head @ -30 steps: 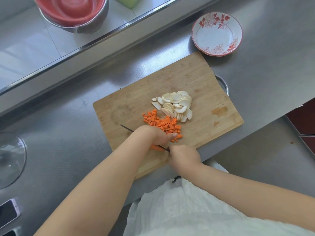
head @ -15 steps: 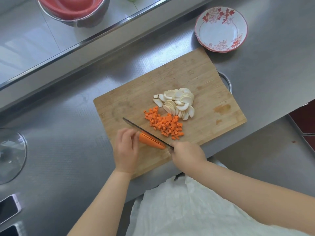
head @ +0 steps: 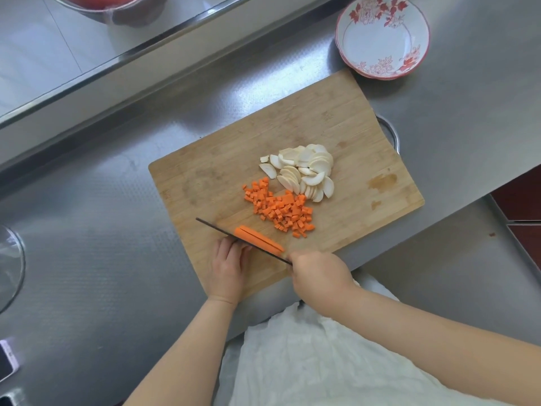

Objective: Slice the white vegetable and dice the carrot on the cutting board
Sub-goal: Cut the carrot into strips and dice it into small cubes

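Note:
A wooden cutting board (head: 307, 133) lies at an angle on the steel counter. On it sit a pile of white vegetable slices (head: 304, 169) and, just below it, a heap of diced carrot (head: 279, 209). Near the board's front edge lies a long carrot piece (head: 256, 236), split lengthwise. The knife (head: 222, 230) blade runs along the carrot's near side. My right hand (head: 320, 278) grips the knife handle, which it hides. My left hand (head: 229, 263) rests on the board with its fingertips against the carrot's left end, under the blade.
A white bowl with red flowers (head: 382, 36) stands beyond the board at the back right. A red-lined metal bowl (head: 117, 7) sits on the raised shelf at the back. A glass lid (head: 8, 268) and a phone (head: 6, 361) lie at the left. The counter edge runs just below the board.
My left hand pulled back from the diced heap to the carrot piece's left end. The knife now lies lengthwise along the carrot, which shows a lengthwise split.

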The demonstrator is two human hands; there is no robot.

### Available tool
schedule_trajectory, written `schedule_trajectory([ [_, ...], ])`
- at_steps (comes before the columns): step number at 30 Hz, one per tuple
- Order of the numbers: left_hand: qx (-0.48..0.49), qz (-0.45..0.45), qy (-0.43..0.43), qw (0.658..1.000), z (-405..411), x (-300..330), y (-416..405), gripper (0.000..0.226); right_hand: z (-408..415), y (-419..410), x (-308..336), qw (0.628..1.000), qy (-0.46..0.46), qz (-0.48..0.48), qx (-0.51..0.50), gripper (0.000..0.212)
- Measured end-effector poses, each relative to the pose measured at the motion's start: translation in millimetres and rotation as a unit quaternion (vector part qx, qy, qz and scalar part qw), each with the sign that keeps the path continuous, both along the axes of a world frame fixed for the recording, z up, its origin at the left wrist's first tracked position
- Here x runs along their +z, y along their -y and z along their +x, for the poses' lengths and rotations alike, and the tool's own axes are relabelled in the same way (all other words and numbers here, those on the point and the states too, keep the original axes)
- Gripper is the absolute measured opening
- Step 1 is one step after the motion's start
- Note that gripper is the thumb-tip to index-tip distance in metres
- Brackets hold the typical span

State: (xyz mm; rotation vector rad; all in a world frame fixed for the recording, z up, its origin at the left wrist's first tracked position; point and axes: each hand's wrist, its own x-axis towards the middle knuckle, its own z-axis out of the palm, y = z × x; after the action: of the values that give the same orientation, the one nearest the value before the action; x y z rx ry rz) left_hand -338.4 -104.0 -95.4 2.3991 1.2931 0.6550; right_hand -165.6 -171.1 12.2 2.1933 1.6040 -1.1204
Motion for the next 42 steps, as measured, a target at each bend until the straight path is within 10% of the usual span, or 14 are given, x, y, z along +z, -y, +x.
schedule_trajectory([
  [42,-0.027,0.0,0.019,0.999,-5.1,-13.1,-0.1,0.004,-4.9,-14.3,-5.7,0.996,-0.009,-0.081,-0.042,0.031],
])
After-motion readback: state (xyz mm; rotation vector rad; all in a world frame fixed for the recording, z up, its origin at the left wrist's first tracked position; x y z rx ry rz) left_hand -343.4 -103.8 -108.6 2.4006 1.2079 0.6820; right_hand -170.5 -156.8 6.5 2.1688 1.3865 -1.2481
